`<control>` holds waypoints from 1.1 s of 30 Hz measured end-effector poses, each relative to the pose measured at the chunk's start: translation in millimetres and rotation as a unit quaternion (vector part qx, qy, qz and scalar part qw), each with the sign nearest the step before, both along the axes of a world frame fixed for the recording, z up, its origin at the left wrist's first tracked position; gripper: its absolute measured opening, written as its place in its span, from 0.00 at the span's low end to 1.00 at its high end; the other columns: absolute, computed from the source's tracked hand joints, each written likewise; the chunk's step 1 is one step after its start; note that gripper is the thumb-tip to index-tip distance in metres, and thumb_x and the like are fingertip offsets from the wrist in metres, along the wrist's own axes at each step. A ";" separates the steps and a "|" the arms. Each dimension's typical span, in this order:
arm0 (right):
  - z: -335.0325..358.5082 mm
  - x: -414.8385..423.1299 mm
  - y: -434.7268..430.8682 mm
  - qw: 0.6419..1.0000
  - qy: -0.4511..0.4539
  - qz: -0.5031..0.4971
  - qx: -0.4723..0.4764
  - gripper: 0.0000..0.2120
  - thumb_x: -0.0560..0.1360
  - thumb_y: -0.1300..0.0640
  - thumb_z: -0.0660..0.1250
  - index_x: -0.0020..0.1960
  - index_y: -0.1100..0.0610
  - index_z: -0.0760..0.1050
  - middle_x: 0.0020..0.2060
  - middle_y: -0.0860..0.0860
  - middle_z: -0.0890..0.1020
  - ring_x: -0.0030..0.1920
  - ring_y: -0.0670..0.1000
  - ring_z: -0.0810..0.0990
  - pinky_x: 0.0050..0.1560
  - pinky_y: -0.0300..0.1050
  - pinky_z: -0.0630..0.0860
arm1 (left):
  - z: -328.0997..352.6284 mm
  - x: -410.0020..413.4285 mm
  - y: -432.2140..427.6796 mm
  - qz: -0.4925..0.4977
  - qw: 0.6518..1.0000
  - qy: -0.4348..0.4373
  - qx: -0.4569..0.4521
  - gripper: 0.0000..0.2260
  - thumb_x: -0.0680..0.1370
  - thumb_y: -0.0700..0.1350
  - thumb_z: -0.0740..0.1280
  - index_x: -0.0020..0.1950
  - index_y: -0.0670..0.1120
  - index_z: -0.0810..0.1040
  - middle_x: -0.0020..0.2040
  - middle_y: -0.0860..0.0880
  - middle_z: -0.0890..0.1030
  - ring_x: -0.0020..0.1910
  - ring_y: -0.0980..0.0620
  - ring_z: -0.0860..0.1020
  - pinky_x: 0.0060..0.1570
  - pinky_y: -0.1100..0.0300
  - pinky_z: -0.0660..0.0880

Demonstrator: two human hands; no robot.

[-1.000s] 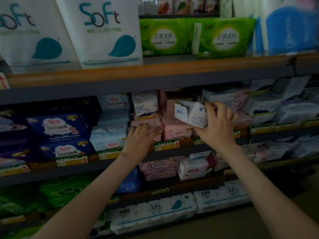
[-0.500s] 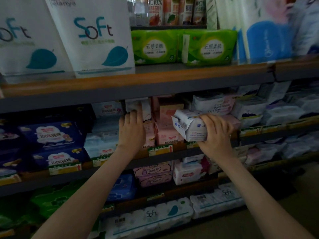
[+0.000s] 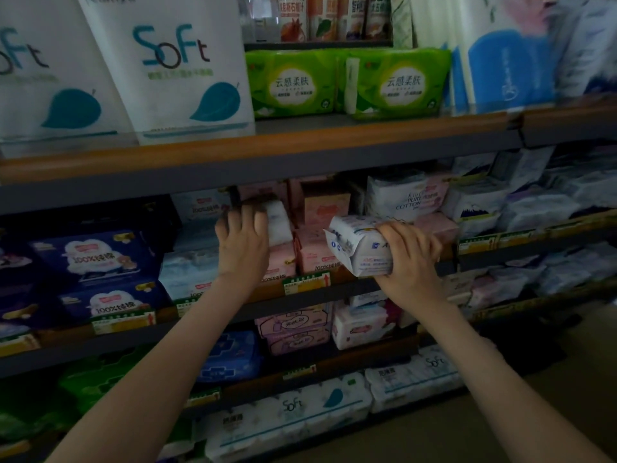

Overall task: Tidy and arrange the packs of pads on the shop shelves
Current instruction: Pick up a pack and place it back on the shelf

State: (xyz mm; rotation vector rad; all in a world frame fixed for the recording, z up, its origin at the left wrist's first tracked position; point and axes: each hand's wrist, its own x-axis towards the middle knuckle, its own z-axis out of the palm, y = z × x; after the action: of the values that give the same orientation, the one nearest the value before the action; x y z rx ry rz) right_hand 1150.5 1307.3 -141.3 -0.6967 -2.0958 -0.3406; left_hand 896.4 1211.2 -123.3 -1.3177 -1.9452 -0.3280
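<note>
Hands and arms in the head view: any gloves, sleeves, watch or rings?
Both bare. The left hand and right hand have no gloves; no watch or band at either wrist, no ring on the visible fingers. No sleeve shows down to the frame edge.

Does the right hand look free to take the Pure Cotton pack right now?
Probably not: the right hand grips a white pack, held just in front of the Pure Cotton pack, so its fingers are occupied.

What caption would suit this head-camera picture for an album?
Right hand grips a white pad pack; left hand touches a shelved white pack.
</note>
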 end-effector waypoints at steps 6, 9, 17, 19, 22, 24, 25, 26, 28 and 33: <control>-6.9 16.9 -2.3 0.999 0.044 -0.024 -0.022 0.29 0.66 0.51 0.69 0.65 0.57 0.65 0.59 0.51 0.68 0.59 0.55 0.67 0.56 0.50 0.59 | -0.9 26.3 -19.9 -0.104 0.988 -0.026 0.113 0.32 0.63 0.49 0.76 0.59 0.36 0.67 0.50 0.38 0.72 0.46 0.41 0.66 0.43 0.48 0.66; -12.7 36.6 1.3 0.995 0.077 -0.058 -0.038 0.27 0.69 0.46 0.64 0.64 0.57 0.65 0.58 0.52 0.69 0.58 0.56 0.68 0.56 0.51 0.60 | -1.0 50.9 -25.4 -0.166 0.977 -0.052 0.121 0.32 0.67 0.56 0.72 0.62 0.39 0.67 0.56 0.41 0.66 0.50 0.40 0.67 0.48 0.46 0.63; -12.6 122.6 34.0 0.976 0.142 -0.073 -0.146 0.29 0.69 0.45 0.66 0.64 0.57 0.64 0.57 0.59 0.72 0.59 0.58 0.66 0.58 0.59 0.67 | 11.7 125.2 6.3 -0.242 0.926 -0.290 -0.020 0.34 0.64 0.49 0.78 0.64 0.40 0.68 0.55 0.42 0.74 0.53 0.42 0.73 0.46 0.45 0.75; -9.7 151.4 46.0 0.973 0.151 -0.076 -0.159 0.31 0.68 0.47 0.71 0.65 0.59 0.64 0.57 0.61 0.72 0.59 0.58 0.65 0.57 0.60 0.69 | 18.5 149.4 20.9 -0.246 0.899 -0.361 -0.022 0.34 0.66 0.51 0.77 0.66 0.43 0.67 0.58 0.47 0.72 0.55 0.48 0.71 0.48 0.51 0.74; -4.3 193.4 65.0 0.967 0.169 -0.087 -0.172 0.37 0.63 0.56 0.79 0.65 0.62 0.65 0.59 0.59 0.69 0.60 0.58 0.64 0.56 0.56 0.69 | 27.2 188.6 45.8 -0.261 0.841 -0.473 -0.016 0.37 0.68 0.52 0.76 0.71 0.49 0.62 0.60 0.55 0.67 0.56 0.57 0.68 0.48 0.61 0.70; -2.4 219.5 76.7 0.956 0.191 -0.087 -0.203 0.38 0.63 0.56 0.79 0.66 0.63 0.64 0.60 0.59 0.69 0.61 0.57 0.64 0.54 0.49 0.68 | 27.1 210.2 63.0 -0.263 0.802 -0.536 -0.020 0.36 0.69 0.52 0.76 0.71 0.51 0.62 0.60 0.57 0.68 0.56 0.57 0.69 0.49 0.61 0.72; -1.1 231.0 81.0 0.949 0.208 -0.081 -0.223 0.38 0.63 0.55 0.79 0.67 0.62 0.64 0.60 0.59 0.69 0.63 0.56 0.64 0.54 0.48 0.68 | 25.8 219.1 72.0 -0.258 0.777 -0.573 -0.028 0.34 0.69 0.53 0.75 0.70 0.52 0.62 0.60 0.56 0.69 0.56 0.56 0.71 0.50 0.59 0.74; -0.5 241.3 85.1 0.941 0.228 -0.074 -0.238 0.39 0.64 0.54 0.79 0.68 0.59 0.63 0.61 0.56 0.68 0.64 0.56 0.65 0.54 0.48 0.69 | 23.5 226.8 81.3 -0.252 0.747 -0.614 -0.037 0.32 0.69 0.53 0.75 0.69 0.53 0.63 0.59 0.56 0.71 0.57 0.54 0.73 0.51 0.58 0.75; 0.4 258.2 91.8 0.927 0.264 -0.056 -0.262 0.39 0.64 0.53 0.78 0.69 0.54 0.62 0.60 0.49 0.65 0.65 0.56 0.65 0.55 0.48 0.70 | 19.9 239.8 99.3 -0.243 0.684 -0.687 -0.046 0.28 0.71 0.51 0.74 0.66 0.52 0.64 0.58 0.54 0.74 0.57 0.51 0.76 0.49 0.59 0.76; 5.6 280.7 122.0 0.916 0.272 -0.011 -0.294 0.41 0.62 0.45 0.76 0.69 0.53 0.62 0.62 0.51 0.66 0.67 0.56 0.66 0.58 0.47 0.71 | 19.0 261.3 143.3 -0.239 0.653 -0.717 -0.052 0.27 0.70 0.51 0.75 0.64 0.50 0.66 0.60 0.50 0.75 0.54 0.51 0.78 0.41 0.61 0.76</control>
State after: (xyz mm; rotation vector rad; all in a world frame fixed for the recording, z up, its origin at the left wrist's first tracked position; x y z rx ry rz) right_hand 1431.2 1429.3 -135.8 -1.0237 -1.6371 0.4584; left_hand 1157.7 1354.5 -104.3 -1.8461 -2.6922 -2.0850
